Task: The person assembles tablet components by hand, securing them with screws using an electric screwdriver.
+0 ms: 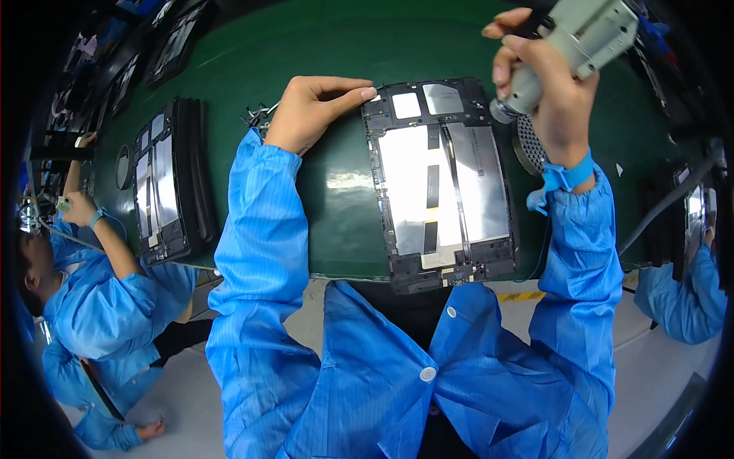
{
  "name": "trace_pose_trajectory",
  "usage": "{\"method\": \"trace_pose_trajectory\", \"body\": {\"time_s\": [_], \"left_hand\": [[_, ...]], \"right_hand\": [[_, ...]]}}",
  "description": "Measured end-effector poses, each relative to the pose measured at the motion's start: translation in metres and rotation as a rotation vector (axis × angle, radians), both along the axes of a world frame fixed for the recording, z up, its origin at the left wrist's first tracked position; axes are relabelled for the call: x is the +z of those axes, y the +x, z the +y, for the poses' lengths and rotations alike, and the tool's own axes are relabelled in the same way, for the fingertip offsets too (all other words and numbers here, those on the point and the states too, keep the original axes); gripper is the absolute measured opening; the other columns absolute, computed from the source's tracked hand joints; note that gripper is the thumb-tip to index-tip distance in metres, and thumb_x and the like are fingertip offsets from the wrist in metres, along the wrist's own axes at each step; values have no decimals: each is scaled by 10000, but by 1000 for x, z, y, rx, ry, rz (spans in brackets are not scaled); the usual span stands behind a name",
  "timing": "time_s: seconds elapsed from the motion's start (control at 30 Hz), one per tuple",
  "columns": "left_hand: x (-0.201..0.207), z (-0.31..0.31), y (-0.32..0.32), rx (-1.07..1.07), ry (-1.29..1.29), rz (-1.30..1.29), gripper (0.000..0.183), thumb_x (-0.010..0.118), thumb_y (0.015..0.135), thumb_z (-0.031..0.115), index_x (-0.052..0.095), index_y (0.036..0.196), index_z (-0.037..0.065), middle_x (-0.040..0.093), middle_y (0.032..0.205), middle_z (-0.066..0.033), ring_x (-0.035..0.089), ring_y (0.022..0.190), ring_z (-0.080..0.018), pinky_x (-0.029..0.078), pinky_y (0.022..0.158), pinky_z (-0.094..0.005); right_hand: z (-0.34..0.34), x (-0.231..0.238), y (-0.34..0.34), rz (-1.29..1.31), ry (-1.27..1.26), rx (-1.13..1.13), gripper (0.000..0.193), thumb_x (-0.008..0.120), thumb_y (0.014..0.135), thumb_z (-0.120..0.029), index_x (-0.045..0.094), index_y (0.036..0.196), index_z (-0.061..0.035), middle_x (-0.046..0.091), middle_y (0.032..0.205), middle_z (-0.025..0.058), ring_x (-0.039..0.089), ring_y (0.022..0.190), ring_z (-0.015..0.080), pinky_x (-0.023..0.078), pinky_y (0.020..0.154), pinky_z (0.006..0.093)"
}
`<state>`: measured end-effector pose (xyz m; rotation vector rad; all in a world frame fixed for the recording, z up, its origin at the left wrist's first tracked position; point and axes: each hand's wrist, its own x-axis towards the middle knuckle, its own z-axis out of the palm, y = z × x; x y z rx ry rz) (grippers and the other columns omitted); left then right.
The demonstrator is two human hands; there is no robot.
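Note:
An opened tablet lies on the green bench in front of me, its silver battery panels and black inner frame facing up. My left hand is closed at its far left corner, with thumb and index finger pinching the edge. Up at the far right, my right hand grips a pale grey-green power screwdriver. Its rounded nose points down and left, near the tablet's far right corner; the tip is not clearly visible. Beneath that hand sits a round perforated metal dish, partly covered by it.
On the left stands a stack of similar opened tablets, beside a small round dish. Small metal parts lie behind my left wrist. A grey cable crosses at right. People in blue work at left and right.

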<state>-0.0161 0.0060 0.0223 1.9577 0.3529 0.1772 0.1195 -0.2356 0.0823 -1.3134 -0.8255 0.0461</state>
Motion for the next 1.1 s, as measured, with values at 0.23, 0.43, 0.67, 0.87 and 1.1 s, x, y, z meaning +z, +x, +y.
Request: {"method": "trace_pose_trajectory", "body": {"time_s": [0.23, 0.43, 0.67, 0.87, 1.1], "left_hand": [[-11, -22, -7, -240, 90, -144, 207, 743, 895, 169, 764, 1023, 7, 744, 956, -126, 696, 882, -185, 535, 808, -283], [-6, -25, -14, -304, 138, -213, 207, 659, 947, 148, 743, 1027, -23, 738, 939, -124, 688, 830, -180, 534, 758, -296], [-7, -18, -13, -268, -42, -99, 248, 737, 888, 188, 756, 1033, -12, 748, 856, -124, 660, 776, -131, 527, 723, -275], [-7, -18, -13, -258, 2, -114, 236, 736, 885, 175, 763, 1029, -9, 757, 880, -127, 678, 788, -142, 540, 741, -277], [-16, -10, -13, -262, 134, -87, 244, 677, 928, 168, 749, 1071, -17, 741, 899, -106, 679, 795, -149, 547, 779, -269]], "right_hand": [[47, 7, -15, 200, -2, 343, 134, 663, 918, -88, 650, 973, 33, 696, 832, 104, 602, 516, 128, 471, 437, 256], [69, 8, -45, 238, 34, 369, 170, 644, 943, -134, 663, 930, 35, 707, 823, 113, 569, 485, 105, 436, 424, 239], [76, 1, -47, 163, -10, 336, 256, 574, 940, -155, 667, 884, 76, 707, 807, 147, 554, 458, 123, 440, 426, 245], [81, -8, -44, 108, 11, 336, 291, 553, 949, -186, 657, 906, 83, 705, 813, 163, 545, 467, 125, 425, 429, 245], [82, -11, -43, 55, -4, 339, 297, 556, 951, -213, 650, 884, 60, 703, 804, 169, 547, 464, 132, 426, 418, 257]]}}
